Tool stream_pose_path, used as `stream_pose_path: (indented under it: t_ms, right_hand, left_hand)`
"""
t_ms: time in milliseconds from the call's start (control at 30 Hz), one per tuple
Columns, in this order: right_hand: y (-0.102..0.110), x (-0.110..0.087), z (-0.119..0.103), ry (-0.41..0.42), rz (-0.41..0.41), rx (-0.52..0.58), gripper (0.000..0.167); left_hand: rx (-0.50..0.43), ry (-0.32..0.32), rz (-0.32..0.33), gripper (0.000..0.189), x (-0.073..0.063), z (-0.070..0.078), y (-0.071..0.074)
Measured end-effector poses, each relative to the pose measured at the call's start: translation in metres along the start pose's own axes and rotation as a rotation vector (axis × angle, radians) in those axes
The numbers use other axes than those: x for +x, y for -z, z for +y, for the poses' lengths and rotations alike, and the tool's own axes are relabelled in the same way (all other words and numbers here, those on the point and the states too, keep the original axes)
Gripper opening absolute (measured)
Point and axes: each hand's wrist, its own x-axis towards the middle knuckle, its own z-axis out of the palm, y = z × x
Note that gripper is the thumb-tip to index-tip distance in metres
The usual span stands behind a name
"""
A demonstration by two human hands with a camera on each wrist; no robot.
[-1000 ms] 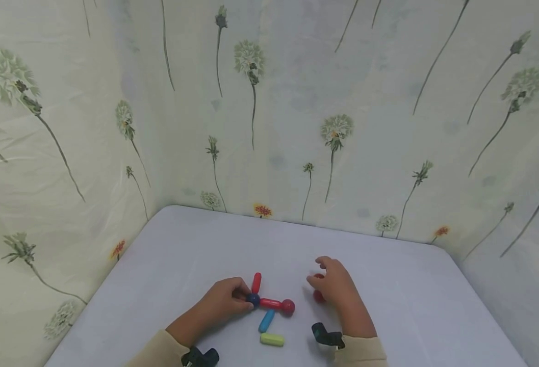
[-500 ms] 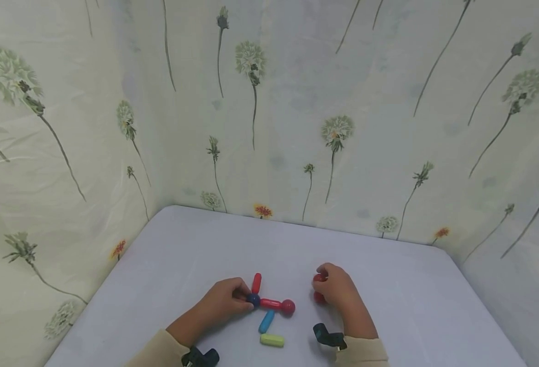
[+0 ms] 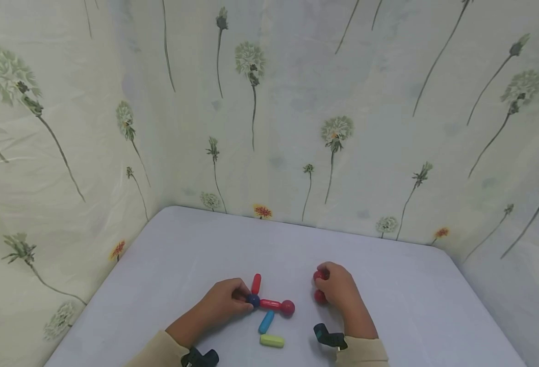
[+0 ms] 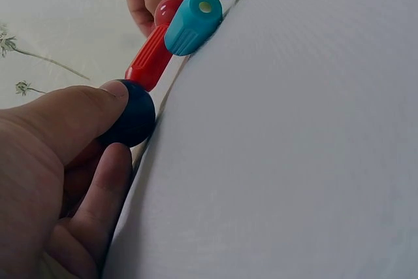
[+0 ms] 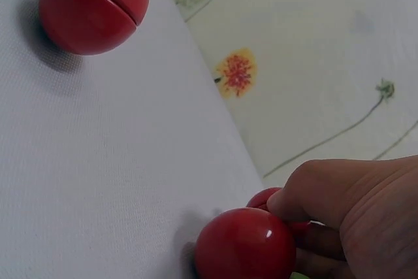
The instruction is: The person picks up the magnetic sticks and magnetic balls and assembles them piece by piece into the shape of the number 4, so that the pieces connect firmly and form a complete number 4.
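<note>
My left hand (image 3: pixel 223 302) pinches a dark blue ball (image 4: pixel 134 115) between thumb and fingers. From that ball a red magnetic rod (image 3: pixel 270 304) runs right to a red ball (image 3: pixel 287 307), and another red rod (image 3: pixel 256 284) points away toward the back. To the right, my right hand (image 3: pixel 339 285) grips the farther red ball (image 5: pixel 262 197) with thumb and fingers, which partly cover it. Just nearer to me, a second red ball (image 5: pixel 245 246) sits beside the fingers. A blue rod (image 3: pixel 266 322) and a yellow-green rod (image 3: pixel 272 340) lie in front of the joined pieces.
A white table (image 3: pixel 196 244) carries all the pieces. Behind and beside it hangs a pale curtain (image 3: pixel 278 102) printed with dandelions. A dark wrist camera (image 3: pixel 329 336) juts out beneath the right wrist, and another camera (image 3: pixel 200 358) beneath the left.
The right hand, earlier spread above the two red balls, has come down and its fingers have closed on the farther one. The left hand and the joined pieces stay in place.
</note>
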Motion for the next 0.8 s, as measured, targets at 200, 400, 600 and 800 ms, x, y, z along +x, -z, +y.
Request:
stream_pose_path:
  t_ms: [200,400,600,800]
  right_hand:
    - [-0.001,0.0,-0.009,0.044,0.04,0.019,0.044]
    - [-0.008,-0.002,-0.022,0.096,0.095,0.049,0.043]
    - [-0.02,-0.004,-0.033,0.158,0.135,0.041,0.042]
    - [-0.032,-0.007,-0.045,0.202,0.131,0.012,0.043]
  left_hand:
    - [-0.004,-0.002,-0.003,0.026,0.0,-0.001,0.0]
    - [-0.001,-0.007,0.0,0.026,0.0,-0.001,0.0]
    - [0.011,-0.008,0.003,0.025,0.001,-0.002,0.0]
    - [0.004,0.002,-0.002,0.024,0.001,-0.001,0.0]
